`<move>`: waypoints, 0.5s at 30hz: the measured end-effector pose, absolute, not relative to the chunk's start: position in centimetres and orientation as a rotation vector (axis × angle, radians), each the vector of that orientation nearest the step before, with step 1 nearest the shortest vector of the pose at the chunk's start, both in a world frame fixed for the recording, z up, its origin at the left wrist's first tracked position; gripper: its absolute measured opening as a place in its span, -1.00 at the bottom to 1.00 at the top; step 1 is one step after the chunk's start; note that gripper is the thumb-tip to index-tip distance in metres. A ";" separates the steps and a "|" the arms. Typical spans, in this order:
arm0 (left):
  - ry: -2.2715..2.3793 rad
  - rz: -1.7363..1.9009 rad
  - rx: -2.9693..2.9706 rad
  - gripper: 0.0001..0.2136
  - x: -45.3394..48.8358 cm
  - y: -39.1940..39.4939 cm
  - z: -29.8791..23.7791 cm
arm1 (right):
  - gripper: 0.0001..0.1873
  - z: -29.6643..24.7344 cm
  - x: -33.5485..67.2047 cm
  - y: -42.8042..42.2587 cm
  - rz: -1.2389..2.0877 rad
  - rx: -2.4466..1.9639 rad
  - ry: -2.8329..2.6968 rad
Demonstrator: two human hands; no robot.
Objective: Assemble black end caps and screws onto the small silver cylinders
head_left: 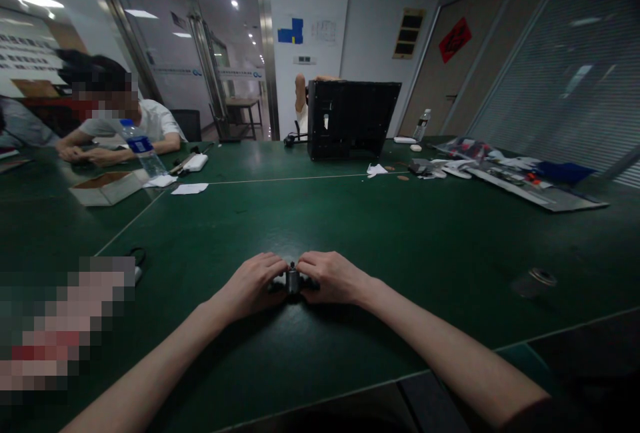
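Observation:
Both my hands rest on the green table [350, 220] near its front edge, meeting around a small dark metal part [293, 280]. My left hand [257, 283] has its fingers curled on the part's left side. Pressed against the part's right side, my right hand [333, 278] is closed too. The part is a short grey cylinder with a small knob on top; the black pieces at its sides are mostly hidden under my fingers.
A black open-frame case [350, 118] stands at the table's far middle. A water bottle [143, 148], a cardboard box [107, 186] and papers lie far left, where another person sits. Tools and packets [510, 173] cover the far right. A small round disc [543, 277] lies right.

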State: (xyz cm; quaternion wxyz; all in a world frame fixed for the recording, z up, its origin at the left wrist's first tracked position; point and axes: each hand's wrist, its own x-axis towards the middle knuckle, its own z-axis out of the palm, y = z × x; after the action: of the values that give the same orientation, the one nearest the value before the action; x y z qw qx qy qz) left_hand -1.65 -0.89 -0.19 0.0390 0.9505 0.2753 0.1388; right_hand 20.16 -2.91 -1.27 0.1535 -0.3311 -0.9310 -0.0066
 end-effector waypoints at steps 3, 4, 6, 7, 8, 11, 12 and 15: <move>0.825 0.420 2.920 -0.84 -1.6 -0.9 -0.1 | -0.74 -1.4 20.1 -2.9 -0.037 -0.941 -2.672; 0.821 0.418 2.923 -0.84 -1.6 -0.9 -0.1 | -0.74 -1.5 20.1 -2.8 -0.047 -0.935 -2.674; 0.820 0.413 2.930 -0.85 -1.5 -0.9 -0.1 | -0.75 -1.6 20.1 -2.8 -0.070 -0.927 -2.675; 0.819 0.415 2.933 -0.85 -1.5 -0.9 -0.1 | -0.75 -1.6 20.1 -2.8 -0.080 -0.924 -2.676; 0.819 0.418 2.936 -0.84 -1.5 -0.9 -0.2 | -0.75 -1.6 20.1 -2.8 -0.087 -0.921 -2.679; 0.818 0.425 2.948 -0.83 -1.5 -0.9 -0.3 | -0.76 -1.6 20.2 -2.8 -0.091 -0.918 -2.683; 0.814 0.427 2.951 -0.83 -1.5 -0.9 -0.3 | -0.76 -1.6 20.2 -2.9 -0.088 -0.919 -2.683; 0.798 0.420 2.952 -0.84 -1.5 -1.0 -0.1 | -0.76 -1.7 20.1 -2.8 -0.077 -0.919 -2.680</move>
State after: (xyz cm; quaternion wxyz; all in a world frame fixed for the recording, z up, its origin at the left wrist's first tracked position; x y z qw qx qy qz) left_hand -1.47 -0.99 -0.09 0.0273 0.9560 0.2584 0.1361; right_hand 20.13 -2.85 -1.67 0.1532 -0.3203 -0.9345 -0.0268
